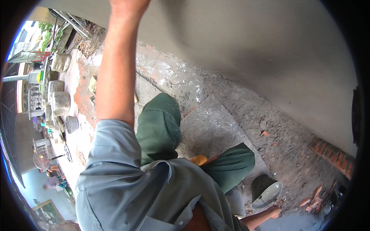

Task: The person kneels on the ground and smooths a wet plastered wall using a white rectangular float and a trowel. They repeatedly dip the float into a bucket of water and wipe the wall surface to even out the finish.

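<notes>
A soft grey-blue cloth shirt point(154, 196) is closest, filling the bottom middle. From its sleeve the bare left arm point(115, 77) goes straight up to the top edge. Only the bottom part of the left hand point(129, 4) shows there. Its fingers are cut off, so I cannot tell if they are open, closed or holding something. That hand is nearest to the big smooth grey plaster wall point(239, 34), which fills the top and the right side. I cannot tell if they touch.

The right hand point(275, 212) is at the lower right, just beside a round dark bucket with a pale grey end point(266, 192). It looks too small to tell how its fingers are bent or if they hold anything.

The dark green cloth trousers point(158, 119) have both knees bent and spread apart. Between the knees a bit of a yellow-orange thing point(198, 159) peeks out. Rough grey ground point(285, 154) runs beside the wall. At the wall's foot, on the right, is a row of red bricks point(333, 158), with broken red brick bits point(316, 198) near it. Far to the left sit chunky pale stone blocks point(61, 103).
</notes>
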